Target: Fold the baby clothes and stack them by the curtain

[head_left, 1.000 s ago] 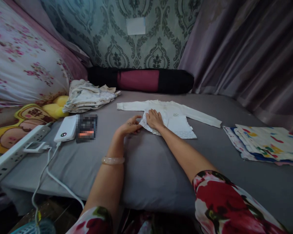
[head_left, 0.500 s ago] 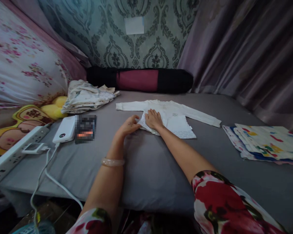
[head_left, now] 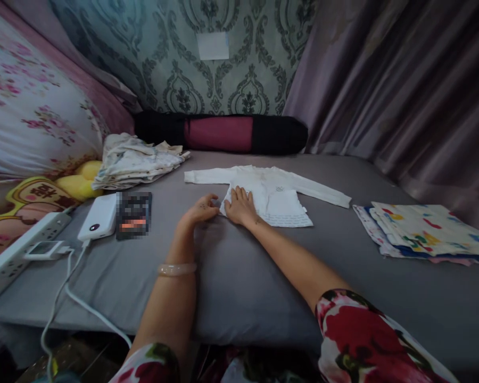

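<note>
A small white long-sleeved shirt [head_left: 281, 199] lies spread on the grey bed sheet, both sleeves stretched sideways. Lines of small print run along its hem, and a small dark mark shows on its front. My right hand [head_left: 240, 206] presses flat on the shirt's lower left part, fingers extended. Beside the left corner of the hem is my left hand [head_left: 203, 210], its fingers loosely curved and apart from the thumb. The thumb tip is at the cloth's edge; whether it touches I cannot tell.
Folded patterned cloths [head_left: 431, 229] lie at right, and a pile of pale clothes [head_left: 138, 159] at back left. A white power bank [head_left: 99, 217], a pixelated dark item [head_left: 133, 215], a power strip [head_left: 24, 255] and cables occupy the left. A black-and-red bolster [head_left: 219, 133] lines the wall.
My right hand has slid slightly toward the lower left of the shirt, and the lower left corner lies flatter. My left hand stays by that corner. The whole view has shifted a little.
</note>
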Action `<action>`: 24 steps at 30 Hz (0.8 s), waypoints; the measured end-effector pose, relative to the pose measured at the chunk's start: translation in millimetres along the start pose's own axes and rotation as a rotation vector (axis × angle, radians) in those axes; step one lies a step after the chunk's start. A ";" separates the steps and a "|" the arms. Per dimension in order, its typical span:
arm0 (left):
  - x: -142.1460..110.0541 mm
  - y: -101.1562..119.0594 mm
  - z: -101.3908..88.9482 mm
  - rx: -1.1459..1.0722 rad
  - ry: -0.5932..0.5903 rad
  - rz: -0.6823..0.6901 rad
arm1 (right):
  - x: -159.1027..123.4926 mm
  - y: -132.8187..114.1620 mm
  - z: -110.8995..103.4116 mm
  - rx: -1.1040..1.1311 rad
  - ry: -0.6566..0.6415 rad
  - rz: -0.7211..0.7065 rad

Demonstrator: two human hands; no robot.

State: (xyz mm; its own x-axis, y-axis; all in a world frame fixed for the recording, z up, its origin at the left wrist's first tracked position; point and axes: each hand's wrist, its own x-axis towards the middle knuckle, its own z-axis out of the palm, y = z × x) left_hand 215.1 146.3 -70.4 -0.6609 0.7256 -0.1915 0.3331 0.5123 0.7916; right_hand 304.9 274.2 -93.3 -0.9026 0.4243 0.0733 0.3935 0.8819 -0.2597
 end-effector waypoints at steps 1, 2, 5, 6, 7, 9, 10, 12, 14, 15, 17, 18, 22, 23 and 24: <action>1.5 -0.9 -0.1 0.015 0.052 -0.016 | -5.8 -3.8 0.1 0.004 -0.007 -0.013; 2.9 -1.6 -0.2 0.035 0.112 -0.031 | -11.5 -7.4 -0.1 0.008 -0.012 -0.028; 5.8 -1.6 0.3 0.083 0.284 -0.046 | -28.0 -16.4 -2.2 0.018 -0.035 -0.096; 5.9 -0.7 0.9 0.085 0.322 -0.029 | -33.8 -18.7 -3.4 0.025 -0.048 -0.127; 5.7 0.6 1.8 0.084 0.350 -0.006 | -39.8 -20.8 -4.8 0.035 -0.062 -0.157; 4.7 4.1 4.7 0.075 0.385 0.045 | -53.0 -23.7 -8.2 0.065 -0.091 -0.219; 4.1 6.2 6.7 0.069 0.393 0.067 | -59.6 -24.3 -10.5 0.085 -0.103 -0.254; 3.5 10.5 11.6 0.056 0.410 0.110 | -71.2 -21.9 -17.2 0.136 -0.144 -0.352; 3.4 14.7 17.1 0.056 0.424 0.170 | -76.7 -12.6 -27.4 0.224 -0.204 -0.460; 3.5 16.7 20.2 0.065 0.425 0.209 | -76.1 -4.6 -33.3 0.281 -0.215 -0.485; 3.7 21.3 28.1 0.095 0.411 0.290 | -67.6 18.1 -44.9 0.388 -0.143 -0.419; 3.6 24.1 33.4 0.112 0.394 0.328 | -60.3 32.2 -49.5 0.412 -0.058 -0.331; 2.9 37.1 65.7 0.180 0.279 0.509 | -25.8 90.4 -53.5 0.215 0.097 -0.051; 2.7 39.9 75.2 0.199 0.235 0.567 | -19.0 101.4 -50.7 0.158 0.095 -0.012; 2.6 42.0 84.2 0.217 0.192 0.613 | -13.8 109.8 -46.9 0.108 0.079 0.000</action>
State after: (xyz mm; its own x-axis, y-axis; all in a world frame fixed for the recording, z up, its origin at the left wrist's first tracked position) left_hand 284.0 208.3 -86.4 -0.4107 0.8300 0.3775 0.7999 0.1293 0.5860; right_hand 368.7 374.9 -77.7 -0.8841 0.4433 0.1478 0.3689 0.8563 -0.3615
